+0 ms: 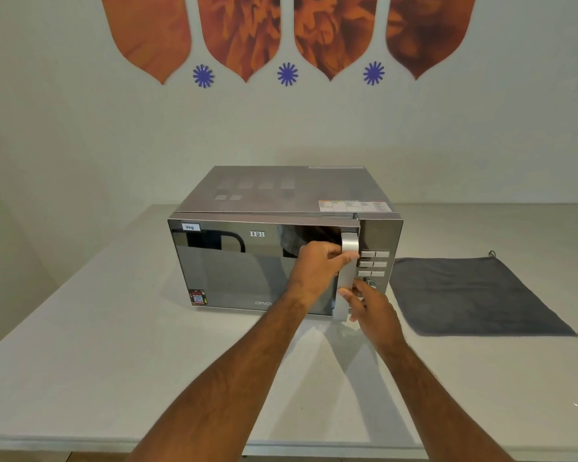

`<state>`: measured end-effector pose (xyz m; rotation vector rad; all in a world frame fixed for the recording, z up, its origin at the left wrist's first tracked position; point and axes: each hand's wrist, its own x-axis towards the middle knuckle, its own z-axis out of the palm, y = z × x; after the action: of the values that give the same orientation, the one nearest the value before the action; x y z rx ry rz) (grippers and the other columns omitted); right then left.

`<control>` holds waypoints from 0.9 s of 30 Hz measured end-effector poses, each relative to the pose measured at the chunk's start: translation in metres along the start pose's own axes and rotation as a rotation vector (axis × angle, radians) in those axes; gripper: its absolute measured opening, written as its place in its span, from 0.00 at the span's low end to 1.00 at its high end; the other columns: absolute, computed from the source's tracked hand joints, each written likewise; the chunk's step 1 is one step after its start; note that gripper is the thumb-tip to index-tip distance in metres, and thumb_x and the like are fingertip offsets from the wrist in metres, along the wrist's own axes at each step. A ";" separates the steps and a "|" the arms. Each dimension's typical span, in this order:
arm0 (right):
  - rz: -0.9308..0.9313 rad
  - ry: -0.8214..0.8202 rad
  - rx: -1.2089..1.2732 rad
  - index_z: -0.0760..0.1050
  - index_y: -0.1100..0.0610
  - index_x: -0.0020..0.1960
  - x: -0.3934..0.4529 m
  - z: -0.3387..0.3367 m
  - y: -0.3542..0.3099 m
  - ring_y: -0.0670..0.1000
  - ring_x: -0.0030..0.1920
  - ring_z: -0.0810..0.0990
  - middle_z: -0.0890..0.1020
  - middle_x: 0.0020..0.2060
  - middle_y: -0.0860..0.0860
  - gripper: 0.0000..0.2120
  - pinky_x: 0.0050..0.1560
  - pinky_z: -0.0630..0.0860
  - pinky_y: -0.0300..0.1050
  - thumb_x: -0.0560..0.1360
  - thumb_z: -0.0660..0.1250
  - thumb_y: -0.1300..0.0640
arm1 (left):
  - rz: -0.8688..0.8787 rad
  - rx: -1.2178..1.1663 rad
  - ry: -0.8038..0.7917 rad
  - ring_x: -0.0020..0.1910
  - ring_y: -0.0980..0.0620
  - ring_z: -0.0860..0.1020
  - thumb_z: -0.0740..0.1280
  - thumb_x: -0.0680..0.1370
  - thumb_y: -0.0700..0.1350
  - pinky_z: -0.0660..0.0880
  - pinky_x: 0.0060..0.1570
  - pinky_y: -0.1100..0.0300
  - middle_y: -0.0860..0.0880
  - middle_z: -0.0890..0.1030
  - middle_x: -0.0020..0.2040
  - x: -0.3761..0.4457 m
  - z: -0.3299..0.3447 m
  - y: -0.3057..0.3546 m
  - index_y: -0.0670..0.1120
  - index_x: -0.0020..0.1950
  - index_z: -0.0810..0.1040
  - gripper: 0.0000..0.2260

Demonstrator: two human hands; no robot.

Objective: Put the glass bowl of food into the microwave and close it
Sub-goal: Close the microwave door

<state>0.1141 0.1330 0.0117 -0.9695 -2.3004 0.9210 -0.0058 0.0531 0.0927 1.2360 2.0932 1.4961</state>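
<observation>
A dark mirrored microwave [247,268] stands in the middle of the white table [114,345]. Its door sits nearly flush with the body, a thin gap showing at the top right corner. My left hand [317,265] is wrapped around the upper part of the silver vertical door handle [347,255]. My right hand [369,306] rests with spread fingers against the handle's lower end, beside the control panel [376,265]. No glass bowl shows anywhere; the mirrored door hides the inside.
A dark grey cloth [474,295] lies flat on the table to the right of the microwave. A white wall with orange decorations rises behind. The table's front edge runs just below my forearms.
</observation>
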 end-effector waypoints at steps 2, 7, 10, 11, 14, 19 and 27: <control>0.008 -0.008 0.012 0.74 0.51 0.72 0.002 -0.001 0.000 0.57 0.57 0.85 0.83 0.66 0.51 0.24 0.65 0.80 0.61 0.83 0.60 0.39 | 0.015 0.018 -0.005 0.59 0.49 0.86 0.74 0.81 0.52 0.83 0.63 0.49 0.46 0.89 0.59 0.002 0.000 -0.001 0.44 0.64 0.87 0.17; 0.012 -0.019 0.020 0.74 0.51 0.70 0.005 -0.001 0.000 0.55 0.55 0.85 0.84 0.64 0.51 0.22 0.65 0.81 0.59 0.83 0.60 0.40 | 0.043 0.049 0.014 0.55 0.53 0.85 0.75 0.81 0.53 0.83 0.59 0.59 0.48 0.89 0.58 0.007 0.003 -0.007 0.46 0.65 0.87 0.16; 0.010 -0.023 0.030 0.74 0.51 0.70 0.005 0.000 0.002 0.55 0.56 0.85 0.84 0.63 0.50 0.22 0.65 0.80 0.59 0.83 0.60 0.39 | 0.048 0.055 0.023 0.54 0.56 0.84 0.75 0.80 0.54 0.81 0.57 0.61 0.49 0.89 0.58 0.009 0.005 -0.012 0.46 0.65 0.87 0.16; 0.017 -0.025 0.035 0.74 0.51 0.70 0.005 -0.001 0.002 0.55 0.56 0.85 0.84 0.63 0.51 0.22 0.65 0.80 0.59 0.83 0.60 0.39 | 0.050 0.060 0.026 0.53 0.56 0.84 0.75 0.80 0.54 0.81 0.57 0.62 0.49 0.89 0.58 0.010 0.006 -0.013 0.46 0.64 0.87 0.16; 0.021 -0.044 0.039 0.74 0.51 0.70 0.010 -0.003 0.000 0.56 0.57 0.84 0.84 0.63 0.51 0.24 0.66 0.80 0.60 0.82 0.59 0.38 | 0.047 0.075 0.045 0.53 0.56 0.83 0.74 0.81 0.54 0.80 0.55 0.63 0.48 0.89 0.58 0.016 0.008 -0.013 0.46 0.64 0.87 0.17; 0.004 -0.062 0.002 0.75 0.51 0.68 0.016 -0.007 -0.003 0.56 0.58 0.84 0.84 0.61 0.51 0.27 0.64 0.81 0.58 0.79 0.56 0.34 | 0.046 0.105 0.081 0.48 0.61 0.81 0.74 0.80 0.54 0.73 0.48 0.72 0.48 0.89 0.57 0.023 0.012 -0.012 0.45 0.64 0.87 0.17; -0.021 -0.052 -0.051 0.74 0.50 0.70 0.026 -0.006 0.001 0.56 0.59 0.84 0.84 0.63 0.51 0.32 0.63 0.82 0.56 0.77 0.53 0.31 | 0.038 0.110 0.084 0.57 0.51 0.84 0.73 0.82 0.53 0.77 0.57 0.63 0.46 0.88 0.59 0.026 0.015 -0.011 0.44 0.65 0.86 0.17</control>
<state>0.1019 0.1555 0.0193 -0.9512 -2.3835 0.8929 -0.0163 0.0815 0.0825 1.2795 2.2457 1.4911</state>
